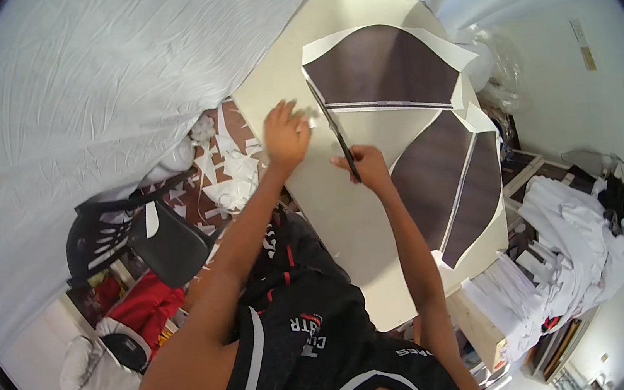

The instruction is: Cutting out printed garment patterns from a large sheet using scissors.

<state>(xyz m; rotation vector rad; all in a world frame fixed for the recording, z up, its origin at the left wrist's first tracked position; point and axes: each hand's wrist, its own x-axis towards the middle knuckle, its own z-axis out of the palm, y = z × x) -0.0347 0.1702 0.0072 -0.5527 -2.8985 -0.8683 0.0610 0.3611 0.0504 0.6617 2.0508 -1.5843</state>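
Observation:
A pair of long dark scissors (341, 137) is gripped in my right hand (368, 165). The blades point away from me and reach the left edge of a dark fabric-like piece with white margins (389, 64) on the cream table. A pale stripe crosses that piece near its lower side. My left hand (287, 134) is over the table's left part, fingers apart, with a small white scrap (312, 122) beside the fingertips. Nearer, to the right of my right forearm, a second dark piece with white margins (435, 180) lies flat with a similar diagonal stripe.
White offcuts (236, 177) litter the floor left of the table (365, 243). A black chair (166, 240) stands there, with a person in white (101, 384) beyond. White sheeting (102, 72) hangs at the left. Piled white cloth (567, 241) fills shelving at the right.

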